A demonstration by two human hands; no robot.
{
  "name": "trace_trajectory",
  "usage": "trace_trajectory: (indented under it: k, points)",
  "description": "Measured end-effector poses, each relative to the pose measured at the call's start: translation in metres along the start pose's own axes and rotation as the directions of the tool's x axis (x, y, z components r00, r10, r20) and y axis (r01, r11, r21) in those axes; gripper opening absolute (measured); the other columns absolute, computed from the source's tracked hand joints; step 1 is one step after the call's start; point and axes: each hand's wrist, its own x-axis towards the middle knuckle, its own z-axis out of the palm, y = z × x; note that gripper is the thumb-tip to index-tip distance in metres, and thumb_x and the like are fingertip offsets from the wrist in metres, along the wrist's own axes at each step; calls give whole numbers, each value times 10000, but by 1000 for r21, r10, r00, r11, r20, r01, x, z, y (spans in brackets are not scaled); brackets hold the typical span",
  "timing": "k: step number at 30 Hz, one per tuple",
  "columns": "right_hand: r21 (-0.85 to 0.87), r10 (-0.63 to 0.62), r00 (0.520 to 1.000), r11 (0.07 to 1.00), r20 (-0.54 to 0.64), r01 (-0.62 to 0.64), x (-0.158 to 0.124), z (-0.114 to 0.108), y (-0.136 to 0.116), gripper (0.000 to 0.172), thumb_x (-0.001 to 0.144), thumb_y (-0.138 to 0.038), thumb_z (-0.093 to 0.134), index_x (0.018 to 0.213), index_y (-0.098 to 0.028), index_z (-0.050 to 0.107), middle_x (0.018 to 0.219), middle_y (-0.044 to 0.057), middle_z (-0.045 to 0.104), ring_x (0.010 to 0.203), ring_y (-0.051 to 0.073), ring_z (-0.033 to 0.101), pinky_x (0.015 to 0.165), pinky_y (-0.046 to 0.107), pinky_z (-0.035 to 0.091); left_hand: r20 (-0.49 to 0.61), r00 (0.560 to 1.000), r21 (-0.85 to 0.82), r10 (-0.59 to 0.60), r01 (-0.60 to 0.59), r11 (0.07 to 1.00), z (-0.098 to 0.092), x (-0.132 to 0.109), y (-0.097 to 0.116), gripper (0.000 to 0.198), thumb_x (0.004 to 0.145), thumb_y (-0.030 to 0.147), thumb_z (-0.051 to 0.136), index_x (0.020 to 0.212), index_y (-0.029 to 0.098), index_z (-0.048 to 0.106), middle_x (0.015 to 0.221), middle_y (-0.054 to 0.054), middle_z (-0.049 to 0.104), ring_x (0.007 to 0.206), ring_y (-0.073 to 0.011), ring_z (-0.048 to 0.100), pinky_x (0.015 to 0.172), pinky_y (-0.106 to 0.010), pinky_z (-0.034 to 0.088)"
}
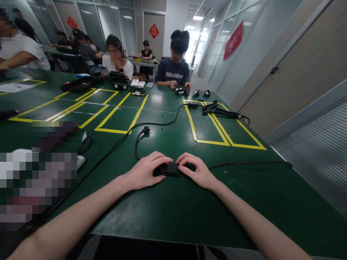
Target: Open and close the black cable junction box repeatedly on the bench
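A small black box-shaped device (170, 168) lies on the green table (173, 206) close in front of me. My left hand (146, 170) curls over its left end and my right hand (195, 171) curls over its right end, fingers bent down onto it. A black cable (249, 163) runs from the device off to the right. Another black cord with a plug (145, 130) loops just beyond my hands.
Yellow tape rectangles (217, 126) mark the table top. A black tool with cable (221, 112) lies at the right middle. Several people sit at the far end and left side with small black parts. A white object (78, 160) and blurred things lie at my left.
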Motion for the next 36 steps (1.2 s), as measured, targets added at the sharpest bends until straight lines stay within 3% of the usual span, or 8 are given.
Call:
trace_trajectory:
  k: [3,10,14,18,22,27,31,36]
  points:
    - [-49,-31,999,998,26,33,-1,0,-1,117,920,-300,741,895,-223,656,1035,70,698,961,214,681,897,390,558,2,1000,-16,1,-1,1000,0,1,1,502,822,63,719,1278,246,615,1222,-61,669,1147,-227,642,996,-366,561]
    - [-197,-69,989,976,127,94,-3,2,1,270,843,-231,785,1068,-228,636,1075,74,692,979,228,678,851,360,559,-33,998,12,55,-55,998,2,3,-2,246,862,125,716,1092,211,693,1161,-68,697,1076,-229,650,950,-366,549]
    - [-324,-70,991,940,111,102,0,3,1,265,871,-240,755,1112,-226,645,1060,80,719,959,245,683,834,382,558,-47,998,10,34,-34,999,1,6,-3,188,978,217,628,1157,209,684,1154,-71,738,1074,-230,671,970,-389,548]
    - [-410,-68,993,906,93,100,2,3,2,160,936,-248,677,1094,-220,673,1017,96,745,921,260,686,823,409,558,-42,999,56,-3,6,998,3,6,-7,257,952,252,672,1206,211,667,1170,-70,746,1076,-237,690,963,-381,562]
    - [-407,-96,991,905,93,126,1,3,-1,144,926,-251,690,1067,-219,689,982,89,754,914,263,687,815,410,565,-53,998,134,-28,35,990,8,3,-9,255,943,216,690,1197,203,672,1128,-66,768,1022,-236,730,931,-368,572]
    - [-363,-206,976,906,68,216,0,6,-3,225,902,-213,707,1125,-218,674,1095,107,755,999,265,710,883,413,578,-43,999,183,4,4,983,9,3,-6,238,923,220,725,1157,204,684,1083,-61,785,994,-246,749,942,-381,572]
    - [-372,-200,978,905,54,205,1,9,-3,171,925,-219,687,1094,-227,660,1003,85,743,922,245,703,809,384,588,-54,999,192,0,10,981,10,4,-4,320,925,224,721,1237,213,655,1172,-74,773,1055,-254,742,955,-387,571]
    - [-351,-210,977,914,20,204,1,12,-6,230,882,-183,677,1102,-242,642,1070,93,713,1003,251,694,862,398,588,-37,999,182,27,-19,983,13,5,-4,229,950,223,695,1176,198,663,1115,-64,781,1023,-249,747,955,-397,568]
